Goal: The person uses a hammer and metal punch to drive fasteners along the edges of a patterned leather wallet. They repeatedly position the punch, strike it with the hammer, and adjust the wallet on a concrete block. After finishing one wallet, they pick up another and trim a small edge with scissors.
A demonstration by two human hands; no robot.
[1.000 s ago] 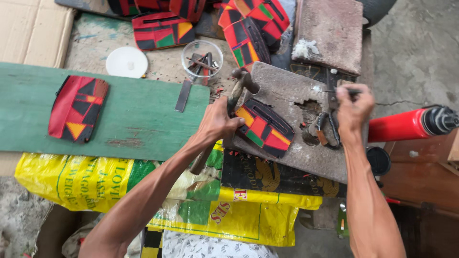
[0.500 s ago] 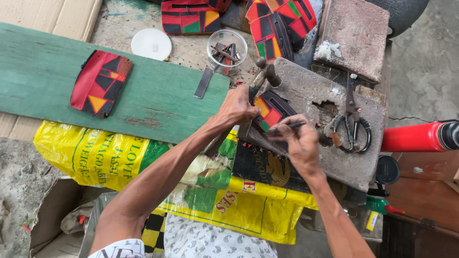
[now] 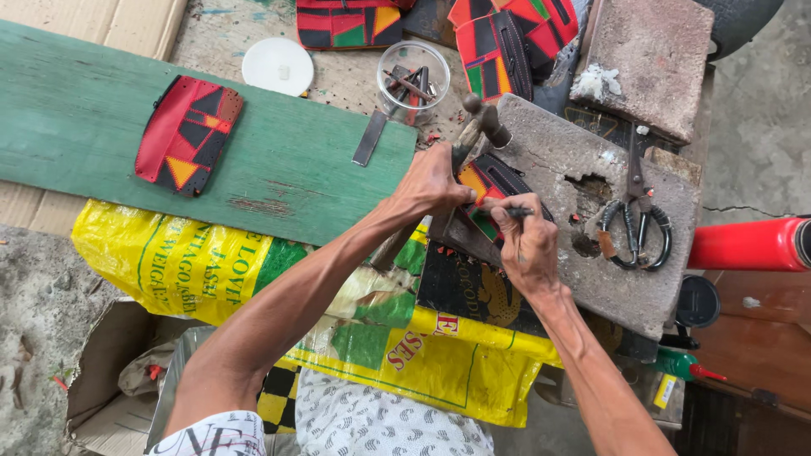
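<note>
On stone slab (image 3: 583, 169), centre-right: 1 patchwork pouch (image 3: 488, 187) (red/black/orange/green), long axis diagonal, upper-left to lower-right, mostly covered by both hands. Left hand (image 3: 432, 181) clenched on hammer (image 3: 473, 127); hammer head up, handle running down-left into the fist. Right hand (image 3: 528, 241) pinches a small dark tool (image 3: 517, 212) at pouch edge; tool type cannot be told.

Count:
- Pouches: 4 visible. 1 on slab, 1 on green board (image 3: 84, 127) at (image 3: 187, 133), 2 at top edge (image 3: 348, 21), (image 3: 507, 38).
- Scissors (image 3: 635, 224): 1 pr, on slab, blades pointing up.
- Clear cup (image 3: 414, 80): 1, holds metal bits.
- White lid (image 3: 278, 66): 1, round.
- Metal strip (image 3: 370, 138): 1, on board.
- Brick (image 3: 650, 59): 1, top right.

Packaging: yellow printed sack (image 3: 169, 262) w/ green and red lettering, draped below board and slab. Cardboard (image 3: 110, 21) top left. Red cylinder (image 3: 748, 245) at right edge.
</note>
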